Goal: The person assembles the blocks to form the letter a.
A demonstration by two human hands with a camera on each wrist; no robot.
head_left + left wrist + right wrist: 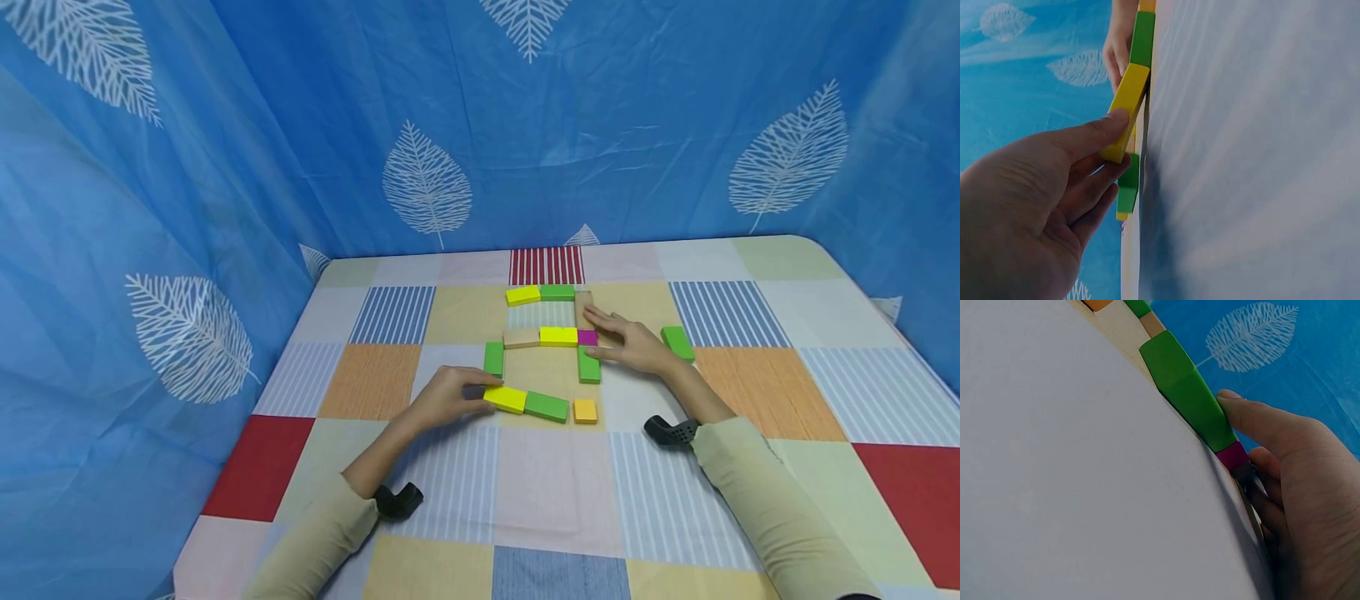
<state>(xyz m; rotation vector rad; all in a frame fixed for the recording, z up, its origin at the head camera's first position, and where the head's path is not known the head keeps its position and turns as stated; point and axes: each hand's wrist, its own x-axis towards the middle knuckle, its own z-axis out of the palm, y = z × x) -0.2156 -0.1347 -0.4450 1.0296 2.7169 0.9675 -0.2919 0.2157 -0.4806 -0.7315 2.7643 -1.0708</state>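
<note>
Between thumb and fingers my left hand point(448, 396) pinches the left end of a yellow block point(506, 399). In the left wrist view that yellow block point(1127, 107) is tilted, its far end against a green block point(1142, 40). To the right of this pair lies a small orange block point(585, 411). My right hand point(633, 344) rests along the right column with fairly straight fingers. Its thumb touches a green block point(1194, 394), and its fingertips reach a plain wooden block point(582, 307). A small purple block point(587, 337) sits between these two.
The middle row holds a wooden block point(521, 338) and a yellow block point(558, 336). Farther back lie a yellow block point(522, 296) and a green block point(557, 292). One green block point(493, 358) stands at the left side; another green block point(678, 343) lies apart, beyond my right wrist.
</note>
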